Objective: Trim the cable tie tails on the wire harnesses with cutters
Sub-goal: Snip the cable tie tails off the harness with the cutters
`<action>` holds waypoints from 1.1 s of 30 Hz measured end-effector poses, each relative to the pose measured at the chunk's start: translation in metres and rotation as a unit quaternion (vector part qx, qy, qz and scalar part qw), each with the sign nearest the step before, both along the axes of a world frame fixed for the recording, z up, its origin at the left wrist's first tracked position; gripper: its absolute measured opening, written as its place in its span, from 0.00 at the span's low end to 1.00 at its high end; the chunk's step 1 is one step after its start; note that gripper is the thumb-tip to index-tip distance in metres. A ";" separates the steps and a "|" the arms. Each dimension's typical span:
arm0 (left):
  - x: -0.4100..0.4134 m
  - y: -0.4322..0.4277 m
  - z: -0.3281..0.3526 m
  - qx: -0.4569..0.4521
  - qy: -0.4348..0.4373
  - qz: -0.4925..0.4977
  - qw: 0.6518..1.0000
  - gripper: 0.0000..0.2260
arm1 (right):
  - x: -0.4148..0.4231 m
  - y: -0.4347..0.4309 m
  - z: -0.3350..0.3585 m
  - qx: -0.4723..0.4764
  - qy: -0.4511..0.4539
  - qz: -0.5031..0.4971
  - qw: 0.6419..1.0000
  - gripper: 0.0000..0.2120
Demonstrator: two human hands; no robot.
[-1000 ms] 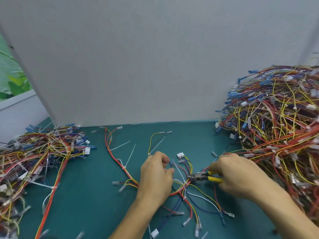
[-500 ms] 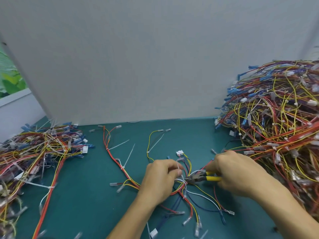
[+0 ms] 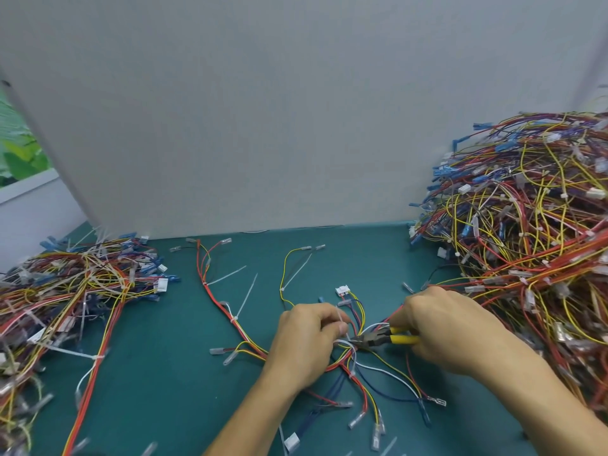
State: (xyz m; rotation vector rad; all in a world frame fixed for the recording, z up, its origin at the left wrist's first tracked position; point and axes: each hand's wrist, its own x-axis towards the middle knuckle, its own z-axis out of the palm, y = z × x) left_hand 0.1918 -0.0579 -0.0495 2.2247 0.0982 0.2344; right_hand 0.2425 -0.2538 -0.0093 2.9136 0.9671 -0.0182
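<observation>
A: How much of the cutters [image 3: 375, 339] shows?
B: Only the dark head and a stretch of yellow handle. The rest is buried in the right hand [image 3: 441, 327].
A: And the jaws?
B: Lost among the wires of the harness [image 3: 350, 370]; what they bite is too small to tell.
A: The heaps?
B: The right pile [image 3: 533, 232] runs off the right edge. The left pile [image 3: 65, 291] runs off the left and near edges, blurred there.
</observation>
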 end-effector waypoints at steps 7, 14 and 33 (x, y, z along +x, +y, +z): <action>0.000 -0.001 -0.002 -0.011 0.000 0.009 1.000 0.05 | -0.007 0.004 0.003 -0.016 -0.032 -0.015 0.999 0.05; -0.001 0.004 0.003 -0.104 0.001 0.050 0.993 0.10 | -0.009 0.002 0.005 0.000 -0.037 -0.042 0.998 0.05; -0.035 0.016 0.010 -0.102 0.031 -0.126 0.986 0.09 | -0.032 -0.020 0.010 -0.003 0.067 -0.018 0.998 0.12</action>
